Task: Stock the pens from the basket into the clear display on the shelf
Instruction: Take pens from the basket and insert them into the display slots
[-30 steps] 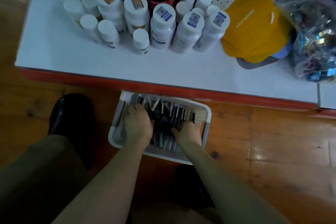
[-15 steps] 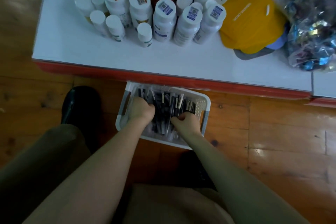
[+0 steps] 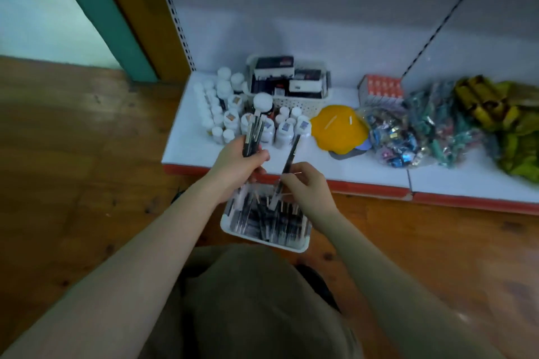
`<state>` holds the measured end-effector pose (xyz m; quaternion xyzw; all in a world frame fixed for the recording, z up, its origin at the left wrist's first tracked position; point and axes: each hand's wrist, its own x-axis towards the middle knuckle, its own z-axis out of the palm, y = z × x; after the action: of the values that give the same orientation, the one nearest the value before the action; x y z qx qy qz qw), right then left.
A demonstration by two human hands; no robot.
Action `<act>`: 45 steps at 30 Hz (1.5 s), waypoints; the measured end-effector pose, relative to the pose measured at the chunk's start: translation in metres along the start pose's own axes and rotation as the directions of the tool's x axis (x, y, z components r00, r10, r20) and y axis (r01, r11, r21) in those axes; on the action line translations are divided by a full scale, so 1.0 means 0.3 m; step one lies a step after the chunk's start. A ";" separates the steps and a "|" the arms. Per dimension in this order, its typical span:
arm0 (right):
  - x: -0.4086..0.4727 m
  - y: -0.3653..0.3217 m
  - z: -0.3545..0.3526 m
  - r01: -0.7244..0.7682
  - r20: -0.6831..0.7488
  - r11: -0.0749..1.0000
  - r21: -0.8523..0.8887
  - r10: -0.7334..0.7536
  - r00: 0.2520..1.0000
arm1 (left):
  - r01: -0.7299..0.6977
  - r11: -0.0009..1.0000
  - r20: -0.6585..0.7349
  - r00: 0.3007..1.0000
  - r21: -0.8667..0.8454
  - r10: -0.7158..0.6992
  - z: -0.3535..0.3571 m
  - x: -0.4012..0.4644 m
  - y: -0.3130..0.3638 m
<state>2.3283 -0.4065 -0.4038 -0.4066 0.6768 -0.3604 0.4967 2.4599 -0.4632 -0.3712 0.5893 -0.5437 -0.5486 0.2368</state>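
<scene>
Both hands have lifted out of the basket [image 3: 264, 237], each now carrying pens above it.
Left hand [image 3: 233, 165] grips a bundle of pens [image 3: 253, 137], tips up; right hand [image 3: 306, 185] pinches one pen [image 3: 287, 167], slanted. Hands apart, near each other. Basket sits on floor against shelf [image 3: 364, 173], more pens inside. Clear display not made out.

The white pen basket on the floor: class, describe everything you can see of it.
The white plastic basket is a shallow rectangular tray with rounded corners, sitting flat on the wooden floor just before the shelf's red edge. It is packed with dark pens. Both hands hover above it, hiding its far rim.
</scene>
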 end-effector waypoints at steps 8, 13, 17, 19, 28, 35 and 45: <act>-0.372 -0.361 -0.167 0.301 0.074 0.947 0.111 -0.310 0.948 | -0.368 0.921 -0.262 0.908 -0.126 0.327 -0.042 -0.362 0.387; -0.550 -0.474 -0.277 0.256 0.058 0.916 0.308 -0.287 0.956 | -0.464 0.870 -0.290 0.867 -0.169 0.406 -0.053 -0.562 0.497; -0.626 -0.554 -0.337 0.107 0.109 0.768 0.631 -0.224 0.968 | -0.511 0.838 -0.339 0.836 -0.193 0.432 -0.068 -0.665 0.548; -0.655 -0.589 -0.347 0.045 0.137 0.657 0.753 -0.224 0.965 | -0.534 0.815 -0.367 0.821 -0.223 0.438 -0.078 -0.699 0.566; -0.720 -0.729 -0.276 0.230 -0.071 0.544 0.807 -0.297 0.952 | -0.604 0.733 -0.420 0.780 -0.313 0.464 -0.137 -0.767 0.598; -0.678 -0.816 -0.299 0.367 -0.233 0.466 0.805 -0.322 0.918 | -0.582 0.757 -0.327 0.807 -0.297 0.493 -0.135 -0.725 0.655; -0.338 -1.076 -0.559 0.497 -0.391 0.570 0.655 -0.308 0.867 | -0.535 0.732 -0.350 0.841 -0.422 0.413 -0.122 -0.401 0.935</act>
<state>2.2464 -0.4327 -0.0360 -0.2697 0.4139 -0.7509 0.4383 2.4094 -0.4498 -0.0683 0.4068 -0.4822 -0.5188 0.5770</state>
